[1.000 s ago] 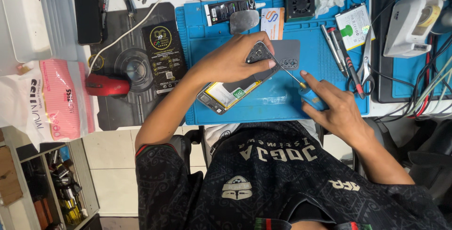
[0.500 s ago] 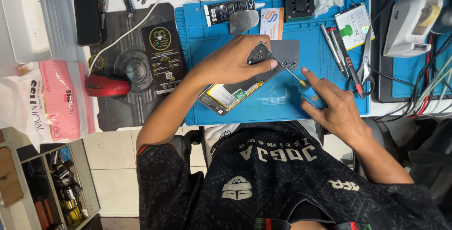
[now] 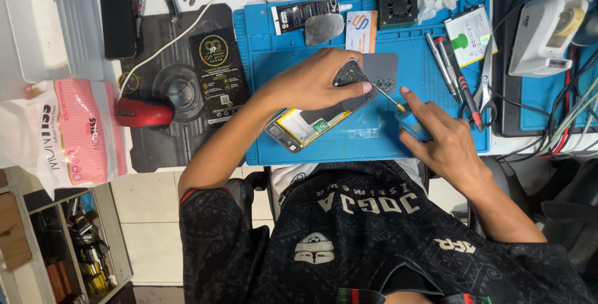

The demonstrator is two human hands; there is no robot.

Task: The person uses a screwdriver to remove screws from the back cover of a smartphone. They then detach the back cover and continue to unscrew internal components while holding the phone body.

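Note:
An opened smartphone (image 3: 306,124), back cover off and battery showing, lies tilted on the blue work mat (image 3: 374,139). My left hand (image 3: 314,81) presses down on its upper end by the camera module. My right hand (image 3: 439,136) grips a blue-handled screwdriver (image 3: 405,117); its thin shaft slants up and left, with the tip at the phone's top edge near my left fingertips. A dark grey back cover (image 3: 381,70) lies under the phone's upper end.
Several screwdrivers and tweezers (image 3: 458,70) lie at the mat's right. A small fan (image 3: 398,4), a glue tube (image 3: 305,14), a metal pick (image 3: 324,28), a white station (image 3: 548,27) with cables, a red mouse (image 3: 144,114) and a pink packet (image 3: 78,129) surround the mat.
Both hands stay in place on the phone and screwdriver; only a slight shift of the right hand's fingers on the handle.

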